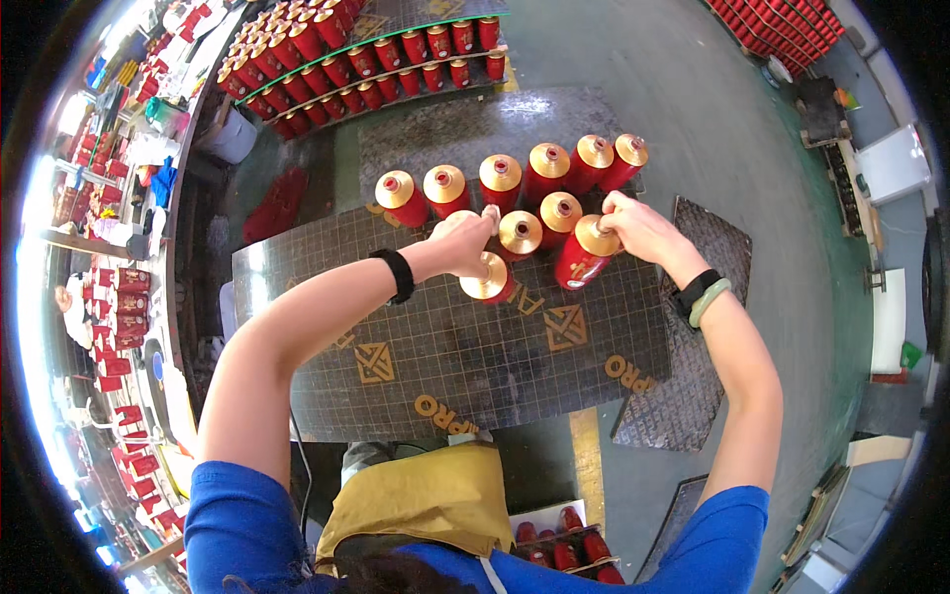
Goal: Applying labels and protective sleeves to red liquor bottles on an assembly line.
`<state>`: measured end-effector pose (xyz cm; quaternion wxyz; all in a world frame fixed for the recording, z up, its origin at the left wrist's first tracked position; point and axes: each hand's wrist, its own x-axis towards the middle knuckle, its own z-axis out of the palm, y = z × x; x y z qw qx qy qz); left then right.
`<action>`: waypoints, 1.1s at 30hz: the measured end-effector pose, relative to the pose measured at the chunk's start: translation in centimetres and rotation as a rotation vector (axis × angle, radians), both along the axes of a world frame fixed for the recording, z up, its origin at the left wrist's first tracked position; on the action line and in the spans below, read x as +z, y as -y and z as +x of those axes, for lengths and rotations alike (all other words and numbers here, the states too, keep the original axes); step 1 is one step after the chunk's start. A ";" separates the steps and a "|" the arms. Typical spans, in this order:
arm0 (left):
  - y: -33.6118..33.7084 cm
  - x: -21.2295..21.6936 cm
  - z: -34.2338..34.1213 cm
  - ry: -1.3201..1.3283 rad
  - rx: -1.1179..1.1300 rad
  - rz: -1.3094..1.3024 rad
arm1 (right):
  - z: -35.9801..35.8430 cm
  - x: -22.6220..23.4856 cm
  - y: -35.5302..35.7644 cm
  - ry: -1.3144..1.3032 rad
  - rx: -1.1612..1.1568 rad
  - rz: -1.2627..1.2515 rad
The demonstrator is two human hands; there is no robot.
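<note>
Several red bottles with gold cone-shaped shoulders and narrow necks stand grouped on a dark board (475,366) printed with a grid. My left hand (461,244) is closed at the neck of the nearest bottle (488,282), its thumb side down against it. A whitish patch shows at one of its fingertips; I cannot make out what it is. My right hand (641,230) pinches the neck of a tilted bottle (582,259) at the front right. Between the two hands stands another bottle (521,234), with a further bottle (561,210) just behind it.
A rack (396,84) packed with similar red bottles stands at the far left. A cluttered workbench (178,247) runs along the left side. Another dark board (698,396) lies at the right. More red bottles (564,544) are low in front of me, and stacked ones (782,35) at far right.
</note>
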<state>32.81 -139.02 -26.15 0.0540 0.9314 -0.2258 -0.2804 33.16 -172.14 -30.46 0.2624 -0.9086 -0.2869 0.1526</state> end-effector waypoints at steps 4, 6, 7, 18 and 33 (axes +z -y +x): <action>-2.0 -0.2 0.6 0.001 -0.214 -0.083 | 1.9 -1.4 2.1 0.148 -0.023 -0.046; -2.3 -0.2 1.5 -0.233 -0.276 0.076 | 3.0 -2.5 2.5 0.153 -0.037 -0.080; -2.3 0.0 1.5 -0.226 -0.323 0.095 | 3.5 -3.2 2.6 0.182 -0.060 -0.120; -5.5 -1.3 0.4 -0.013 -0.523 0.183 | 5.4 -8.2 3.1 0.303 -0.208 -0.128; -15.4 1.8 0.0 0.257 -0.404 0.134 | -0.2 0.7 -21.5 0.059 0.009 0.295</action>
